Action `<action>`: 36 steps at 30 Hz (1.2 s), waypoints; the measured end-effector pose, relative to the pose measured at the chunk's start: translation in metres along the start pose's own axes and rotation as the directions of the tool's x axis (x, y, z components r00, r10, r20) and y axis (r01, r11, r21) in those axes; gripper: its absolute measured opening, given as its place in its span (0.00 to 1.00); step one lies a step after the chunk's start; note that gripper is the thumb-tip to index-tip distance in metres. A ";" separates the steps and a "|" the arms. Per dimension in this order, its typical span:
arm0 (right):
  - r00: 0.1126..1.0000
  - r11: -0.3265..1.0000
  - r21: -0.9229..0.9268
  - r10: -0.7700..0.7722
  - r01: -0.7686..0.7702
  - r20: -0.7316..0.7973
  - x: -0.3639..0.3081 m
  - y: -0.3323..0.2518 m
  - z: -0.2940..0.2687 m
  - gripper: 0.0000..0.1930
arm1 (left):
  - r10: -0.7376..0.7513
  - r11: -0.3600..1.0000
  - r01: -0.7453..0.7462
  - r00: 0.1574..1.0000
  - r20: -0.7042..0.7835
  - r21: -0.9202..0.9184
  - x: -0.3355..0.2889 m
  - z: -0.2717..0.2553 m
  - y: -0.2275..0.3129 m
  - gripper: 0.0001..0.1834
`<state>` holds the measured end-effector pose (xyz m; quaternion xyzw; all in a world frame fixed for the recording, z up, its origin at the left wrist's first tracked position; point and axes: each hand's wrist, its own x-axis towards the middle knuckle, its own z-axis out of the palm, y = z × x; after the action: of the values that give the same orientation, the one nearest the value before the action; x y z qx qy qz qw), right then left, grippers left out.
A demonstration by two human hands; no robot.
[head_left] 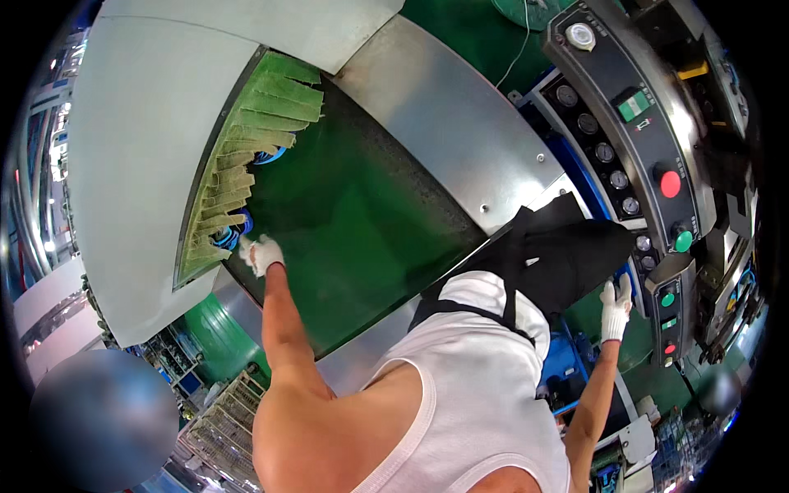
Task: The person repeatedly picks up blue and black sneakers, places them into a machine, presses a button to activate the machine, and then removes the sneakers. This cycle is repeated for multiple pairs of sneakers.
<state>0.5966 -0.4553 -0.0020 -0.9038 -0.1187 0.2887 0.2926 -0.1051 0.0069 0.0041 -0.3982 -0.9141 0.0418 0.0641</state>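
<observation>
My left hand (264, 254), in a white glove, reaches over the left side of a dark green conveyor belt (353, 222). Its fingers look loosely apart, beside a blue-and-black rounded thing (225, 237) half hidden under a curtain of green fabric strips (259, 115). Whether the fingertips touch it I cannot tell. Another blue rounded thing (271, 154) shows farther along the curtain's edge. Off to the right, my right hand (615, 309), also gloved in white, holds nothing. Its fingers are stretched upward, close to a control panel's lower end.
The curtain hangs in the opening of a large pale machine housing (148, 164). A bare metal plate (444, 107) borders the belt's far right side. Along the right runs a dark control panel (633, 107) with gauges, a red button (670, 184) and green buttons. A wire-sided crate (222, 419) stands at lower left.
</observation>
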 end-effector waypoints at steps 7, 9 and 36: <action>0.997 0.743 -0.668 0.018 0.033 0.069 0.030 0.014 -0.041 0.40 | -0.052 0.948 0.021 0.994 -0.092 -0.317 0.226 0.036 -0.115 0.36; 0.994 0.839 -0.534 0.109 -0.102 -0.019 0.030 0.012 -0.060 0.39 | -0.178 0.916 0.165 0.984 -0.002 -0.365 0.209 0.019 -0.088 0.36; 0.992 0.886 -0.447 -0.109 0.125 0.062 -0.027 -0.136 -0.023 0.36 | 0.865 0.214 -0.824 0.409 -0.291 -0.524 -0.138 -0.029 0.111 0.19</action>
<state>0.5827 -0.3674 0.1065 -0.9331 -0.2415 0.2509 0.0902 0.0723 -0.0178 0.0072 -0.8247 -0.5108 -0.2069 -0.1272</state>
